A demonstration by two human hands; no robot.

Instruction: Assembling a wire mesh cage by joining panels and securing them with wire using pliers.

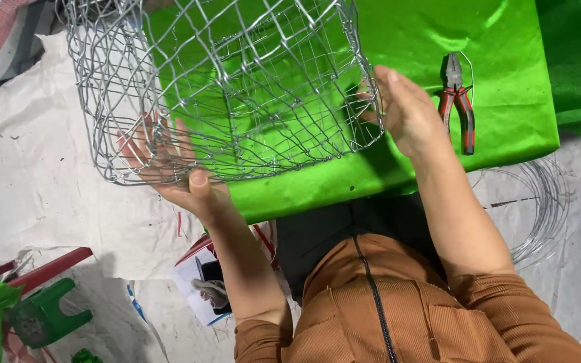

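Holding a wire mesh basket [226,87] between both palms, the person keeps it tipped on its side over the green cloth [506,128]. The left hand [169,168] lies spread under the near left rim, thumb hooked over the wire; the right hand [401,111] presses flat and open against the right wall. This looks like a checking or shaping step, turning the frame to look over its joints. Any further turn would call for an even squeeze from both sides, as the mesh seems springy. Red-handled pliers [457,101] lie just right of the basket, and coiled wire [546,202] sits further right on the white sheet [48,202].
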